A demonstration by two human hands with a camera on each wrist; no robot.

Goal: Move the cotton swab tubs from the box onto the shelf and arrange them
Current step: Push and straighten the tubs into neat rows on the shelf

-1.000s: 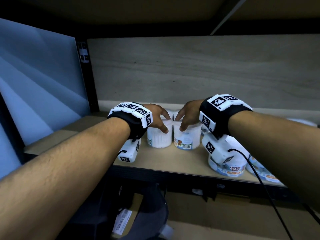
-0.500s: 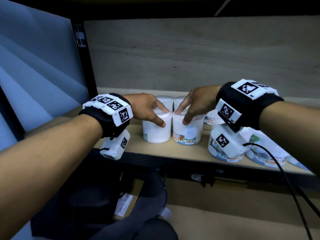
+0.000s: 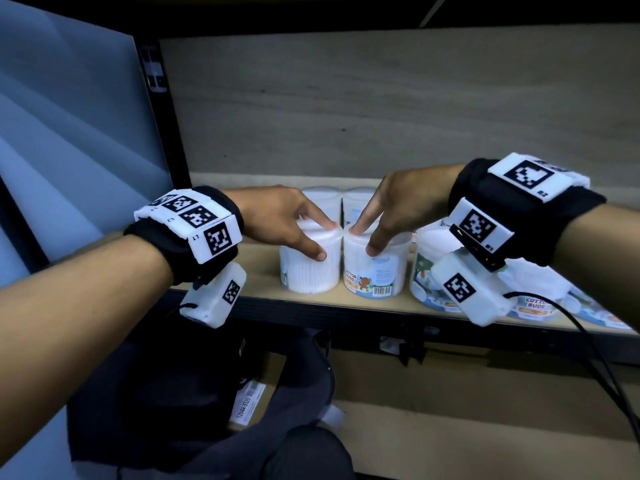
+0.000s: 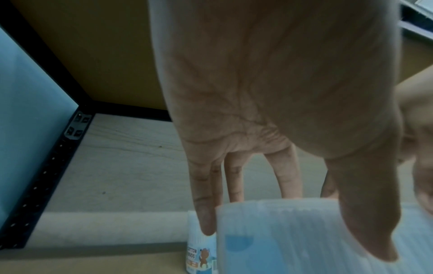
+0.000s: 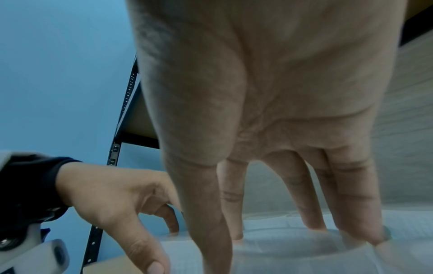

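Observation:
Two clear cotton swab tubs stand side by side near the front of the wooden shelf (image 3: 259, 277). My left hand (image 3: 325, 240) grips the left tub (image 3: 308, 275) from above, thumb on its front wall and fingers over the lid. My right hand (image 3: 363, 240) grips the right tub (image 3: 381, 278), which carries a bear label, the same way. In the left wrist view my left hand (image 4: 296, 242) straddles the left tub (image 4: 269, 228). In the right wrist view my right hand (image 5: 290, 254) has its fingers resting on the lid of the right tub (image 5: 269, 233).
Two more tubs (image 3: 320, 199) stand behind the held pair, against the back panel. Wider cotton bud tubs (image 3: 533, 303) crowd the shelf to the right. A black upright (image 3: 162, 133) bounds the shelf on the left. Below it lie a labelled cardboard box (image 3: 252, 403) and a black cable (image 3: 595, 355).
Both hands stay on the same two tubs. My wrists have drawn back a little toward the shelf's front edge, and the tubs have barely shifted.

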